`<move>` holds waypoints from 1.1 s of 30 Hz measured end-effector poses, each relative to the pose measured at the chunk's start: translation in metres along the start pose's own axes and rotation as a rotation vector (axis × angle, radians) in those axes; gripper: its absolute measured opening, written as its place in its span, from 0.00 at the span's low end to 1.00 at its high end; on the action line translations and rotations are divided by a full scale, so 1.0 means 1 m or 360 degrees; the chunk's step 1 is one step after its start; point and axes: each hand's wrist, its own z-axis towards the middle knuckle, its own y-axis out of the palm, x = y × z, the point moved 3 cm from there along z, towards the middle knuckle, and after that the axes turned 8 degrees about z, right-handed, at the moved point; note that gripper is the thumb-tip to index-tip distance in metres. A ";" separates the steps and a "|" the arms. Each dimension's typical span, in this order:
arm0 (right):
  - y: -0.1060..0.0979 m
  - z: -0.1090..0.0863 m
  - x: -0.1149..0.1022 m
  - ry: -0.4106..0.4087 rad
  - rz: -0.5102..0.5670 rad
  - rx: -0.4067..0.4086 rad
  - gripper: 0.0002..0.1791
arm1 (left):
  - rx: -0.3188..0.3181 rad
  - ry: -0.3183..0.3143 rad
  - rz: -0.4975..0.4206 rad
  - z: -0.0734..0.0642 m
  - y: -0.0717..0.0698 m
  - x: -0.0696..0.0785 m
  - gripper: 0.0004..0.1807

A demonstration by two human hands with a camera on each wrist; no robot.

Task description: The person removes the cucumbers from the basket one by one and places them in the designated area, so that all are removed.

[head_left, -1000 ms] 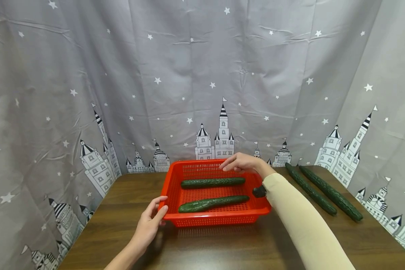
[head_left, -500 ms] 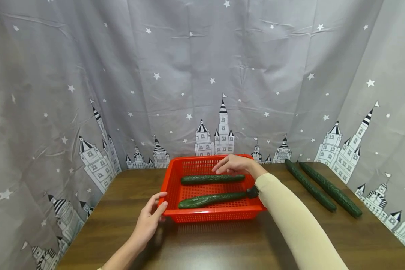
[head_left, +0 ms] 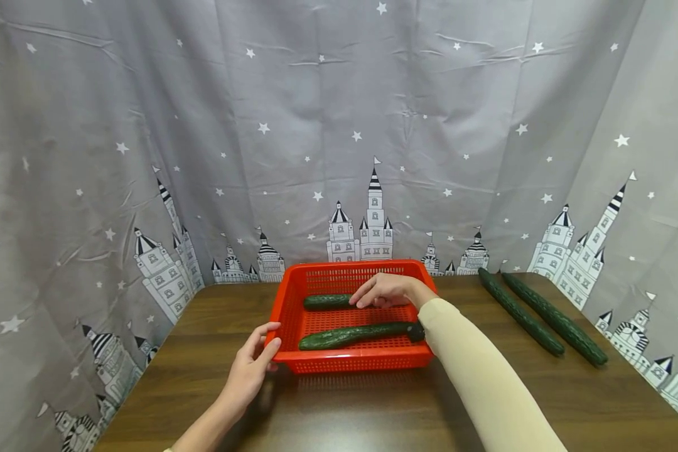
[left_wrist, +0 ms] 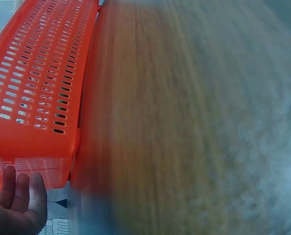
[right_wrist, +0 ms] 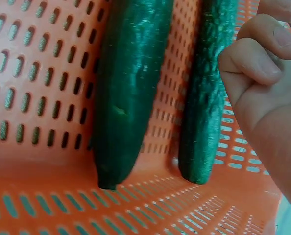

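In the head view, we see a red basket [head_left: 339, 358] standing on the wooden table [head_left: 215, 351], near the middle of its far edge. Our left hand [head_left: 251, 361] grips the basket's left rim by its near-left corner. Inside, the far cucumber [head_left: 326, 302] and the near cucumber [head_left: 350, 336] lie apart. Our right hand [head_left: 388, 290] is at the far cucumber, fingers bent, hiding its right part. Two more cucumbers [head_left: 521, 312] lie side by side along the table's right edge, by its far-right corner. In the left wrist view, we find three fingers at the basket's slotted end, beside the blurred tabletop. In the right wrist view, our fingers curl beside the far cucumber; we cannot tell whether they hold it.
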 end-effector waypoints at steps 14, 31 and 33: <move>0.001 0.000 0.012 0.0077 -0.0187 0.0025 0.21 | 0.0007 0.0011 0.0006 0.001 -0.002 0.000 0.20; 0.001 -0.005 0.023 0.0365 -0.0165 -0.0059 0.17 | 0.0004 -0.0004 0.0009 0.001 -0.002 -0.004 0.19; 0.001 -0.004 0.025 0.0409 -0.0185 -0.0065 0.16 | -0.0003 -0.0006 0.0001 0.002 -0.001 -0.004 0.19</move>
